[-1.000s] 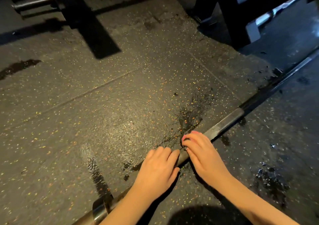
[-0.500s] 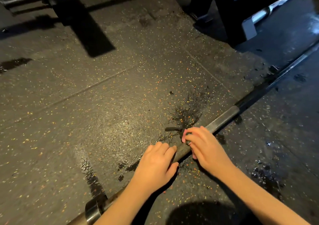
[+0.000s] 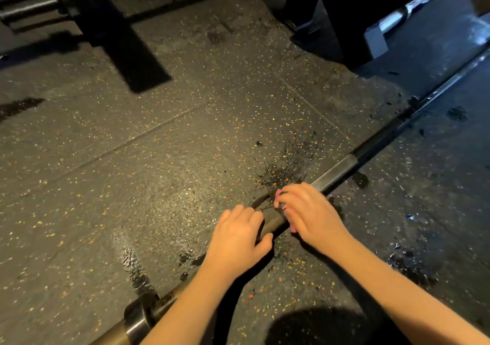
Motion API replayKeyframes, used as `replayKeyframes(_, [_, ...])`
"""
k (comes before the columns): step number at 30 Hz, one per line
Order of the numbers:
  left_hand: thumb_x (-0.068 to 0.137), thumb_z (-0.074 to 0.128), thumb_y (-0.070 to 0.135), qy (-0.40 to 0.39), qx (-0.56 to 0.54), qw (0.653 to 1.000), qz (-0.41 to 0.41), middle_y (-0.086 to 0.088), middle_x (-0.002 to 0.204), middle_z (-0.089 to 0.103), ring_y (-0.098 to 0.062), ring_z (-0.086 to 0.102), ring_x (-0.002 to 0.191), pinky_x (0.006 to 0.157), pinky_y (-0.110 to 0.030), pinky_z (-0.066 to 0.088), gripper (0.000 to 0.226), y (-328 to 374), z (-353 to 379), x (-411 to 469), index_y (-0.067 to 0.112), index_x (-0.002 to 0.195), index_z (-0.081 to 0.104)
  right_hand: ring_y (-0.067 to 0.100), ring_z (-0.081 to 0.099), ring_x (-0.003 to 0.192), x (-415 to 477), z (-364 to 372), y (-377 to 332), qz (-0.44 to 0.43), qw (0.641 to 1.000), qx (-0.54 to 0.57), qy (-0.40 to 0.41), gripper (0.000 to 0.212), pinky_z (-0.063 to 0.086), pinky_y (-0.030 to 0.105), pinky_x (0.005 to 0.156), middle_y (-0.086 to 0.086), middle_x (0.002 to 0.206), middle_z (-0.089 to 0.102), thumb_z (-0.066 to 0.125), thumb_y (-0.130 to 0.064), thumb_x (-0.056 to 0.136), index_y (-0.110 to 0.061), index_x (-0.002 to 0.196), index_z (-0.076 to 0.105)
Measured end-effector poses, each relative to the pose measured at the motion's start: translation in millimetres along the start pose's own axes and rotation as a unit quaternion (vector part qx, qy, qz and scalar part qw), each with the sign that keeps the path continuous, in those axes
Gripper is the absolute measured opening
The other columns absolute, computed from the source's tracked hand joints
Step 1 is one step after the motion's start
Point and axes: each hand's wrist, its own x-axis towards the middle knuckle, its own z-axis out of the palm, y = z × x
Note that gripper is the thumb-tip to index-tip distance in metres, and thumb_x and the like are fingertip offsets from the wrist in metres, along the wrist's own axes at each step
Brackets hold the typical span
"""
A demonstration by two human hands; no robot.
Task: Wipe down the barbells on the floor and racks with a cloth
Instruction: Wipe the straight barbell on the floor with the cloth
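Your floor [image 3: 159, 175] is dark grey with tiny orange and yellow dots. Your bar [image 3: 336, 172] is shiny grey, then black. Your nails [image 3: 277, 199] are pink.

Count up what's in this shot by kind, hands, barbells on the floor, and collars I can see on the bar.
Hands: 2, the left hand and the right hand, both on the shaft.
Barbells on the floor: 1, the barbell lying diagonally on the rubber floor.
Collars in view: 1, the collar at the near end.
Total: 4.
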Motion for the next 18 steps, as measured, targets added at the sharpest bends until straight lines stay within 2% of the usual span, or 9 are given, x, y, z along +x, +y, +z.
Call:
replayKeyframes(1, [0.076,0.048,0.046,0.0,-0.003,1.0,-0.001,0.006,0.069,0.053,-0.018,0.051,0.071,0.062,-0.031,0.04,0.028,-1,0,0,0.019,0.07,0.052,0.022,0.057,0.101,4,-7,15,0.017,0.999,-0.028,0.012,0.034,0.033,0.033,0.093,0.003,0.108,0.063,0.034,-0.025,0.099,-0.012,0.098,0.065])
replayKeyframes(3, [0.077,0.047,0.046,-0.003,-0.01,1.0,0.0,0.006,0.067,0.053,-0.018,0.051,0.069,0.062,-0.031,0.043,0.029,-3,0,-1,0.018,0.068,0.052,0.025,0.059,0.097,13,-23,39,0.13,0.988,-0.031,0.072,0.032,0.032,0.037,0.094,0.0,0.099,0.064,0.033,-0.022,0.094,-0.016,0.092,0.064])
replayKeyframes(6, [0.078,0.047,0.045,-0.003,-0.012,1.0,-0.001,0.006,0.066,0.052,-0.018,0.05,0.067,0.061,-0.033,0.044,0.029,-3,0,1,0.018,0.068,0.052,0.026,0.055,0.096,22,-16,25,0.275,0.949,0.013,0.155,0.034,0.035,0.042,0.095,0.002,0.094,0.062,0.03,-0.023,0.094,-0.014,0.092,0.063])
replayKeyframes(8, [0.077,0.048,0.045,0.002,-0.012,1.0,0.002,0.005,0.066,0.053,-0.019,0.05,0.068,0.061,-0.033,0.044,0.029,-3,1,1,0.018,0.068,0.052,0.027,0.055,0.097,21,1,-2,0.228,0.964,0.015,0.133,0.036,0.036,0.037,0.09,0.008,0.1,0.064,0.033,-0.021,0.094,-0.006,0.1,0.066])
replayKeyframes(10, [0.077,0.049,0.044,0.01,-0.009,1.0,0.005,0.005,0.066,0.053,-0.019,0.051,0.067,0.061,-0.032,0.042,0.028,-3,2,1,0.017,0.068,0.052,0.023,0.055,0.095,13,6,-18,0.127,0.99,0.022,0.056,0.036,0.037,0.034,0.089,0.005,0.099,0.064,0.033,-0.022,0.096,-0.007,0.104,0.066])
replayKeyframes(12, [0.077,0.049,0.044,0.016,-0.003,1.0,0.005,0.005,0.066,0.052,-0.018,0.05,0.067,0.061,-0.032,0.042,0.028,-3,2,-1,0.018,0.067,0.051,0.024,0.057,0.08,18,-14,-3,0.065,0.998,-0.013,0.007,0.042,0.044,0.039,0.081,0.001,0.084,0.063,0.029,-0.025,0.096,-0.011,0.089,0.067])
replayKeyframes(14, [0.078,0.048,0.044,0.021,0.002,1.0,0.008,0.006,0.065,0.051,-0.018,0.049,0.066,0.061,-0.031,0.042,0.029,-3,2,-1,0.018,0.067,0.051,0.027,0.056,0.06,34,-35,22,0.109,0.991,-0.073,0.009,0.049,0.048,0.043,0.07,0.0,0.062,0.057,0.025,-0.029,0.09,-0.014,0.064,0.063])
replayKeyframes(16, [0.078,0.047,0.044,0.023,0.005,1.0,0.011,0.006,0.065,0.05,-0.018,0.049,0.065,0.061,-0.032,0.042,0.029,-3,2,-1,0.018,0.066,0.05,0.029,0.055,0.058,47,-45,35,0.254,0.964,-0.069,0.038,0.05,0.044,0.045,0.077,0.002,0.056,0.054,0.017,-0.034,0.083,-0.014,0.054,0.053])
replayKeyframes(18, [0.078,0.048,0.044,0.024,0.008,1.0,0.014,0.006,0.065,0.05,-0.019,0.049,0.066,0.061,-0.032,0.043,0.029,-4,3,-1,0.018,0.066,0.049,0.027,0.056,0.062,51,-31,19,0.312,0.948,-0.045,0.05,0.052,0.042,0.045,0.082,0.0,0.058,0.054,0.013,-0.037,0.082,-0.015,0.053,0.05])
